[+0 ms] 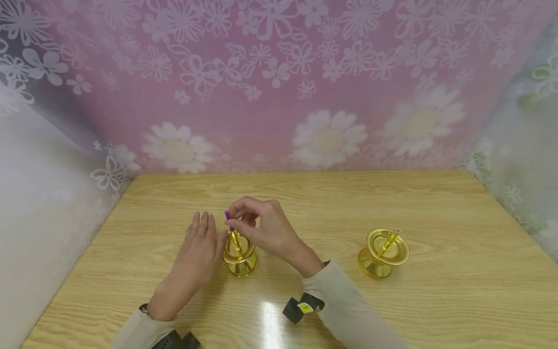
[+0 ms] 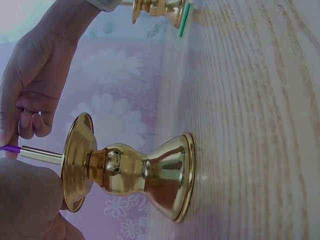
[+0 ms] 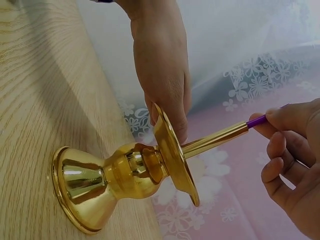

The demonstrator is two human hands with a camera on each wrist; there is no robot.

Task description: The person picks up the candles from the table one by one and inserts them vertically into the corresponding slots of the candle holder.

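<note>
Checking in from my remote seat; I'd call this roughly partway through, with one gold holder being filled and another bare. My right grip (image 1: 268, 225) has a thin purple stick (image 1: 227, 214) pinched between thumb and fingers; its lower end sits at the mouth of the tube (image 2: 42, 155) on the left-hand holder (image 1: 241, 267), and both wrist views show the two lined up nicely; how deep it's gone in, I honestly can't tell. My left grip (image 1: 200, 249) isn't grasping anything, fingers out straight, parked right beside the dish (image 2: 79, 162); can't say for sure if the thumb is touching it or just near. That holder stands upright on the bench (image 1: 305, 203), so what's done here, I guess, is getting stick to tube; what's left is seating it properly and letting go. Over on the right, well apart, the second holder (image 1: 377, 265) has no stick in its tube that I can see; the left wrist view catches a slim green stick (image 2: 185, 20) near its base, and my bet is that one's untouched work, though I can't pick it out from the head view.
</note>
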